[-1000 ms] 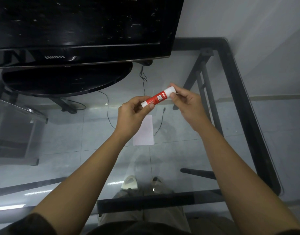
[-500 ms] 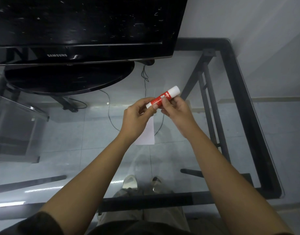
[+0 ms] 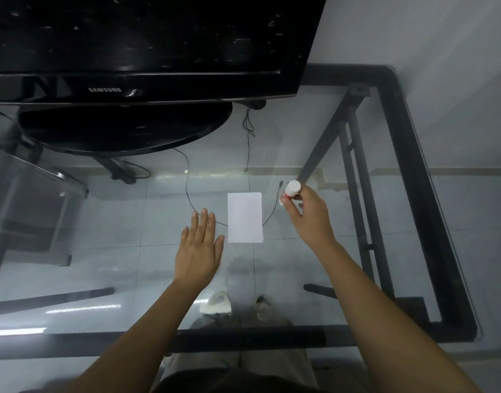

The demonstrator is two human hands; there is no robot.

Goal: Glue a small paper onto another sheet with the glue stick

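A white sheet of paper [image 3: 245, 217] lies flat on the glass table [image 3: 314, 251] in front of me. My right hand [image 3: 307, 214] is to the right of the paper and grips a red and white glue stick [image 3: 290, 191], held roughly upright with its white end up. My left hand [image 3: 199, 248] is flat, palm down, with fingers extended, just left of the paper's lower left corner and apart from it. Only one sheet shows; a thin edge along its right side hints at a second layer, but I cannot tell.
A black television [image 3: 147, 46] on an oval stand [image 3: 124, 129] fills the back left of the table. The table's black metal frame [image 3: 413, 177] runs along the right and front edges. Thin cables [image 3: 248, 129], the floor and my feet show through the glass.
Both hands held the glue stick together above the paper. Now my left hand has let go and dropped flat beside the paper, and my right hand has carried the stick to the right.
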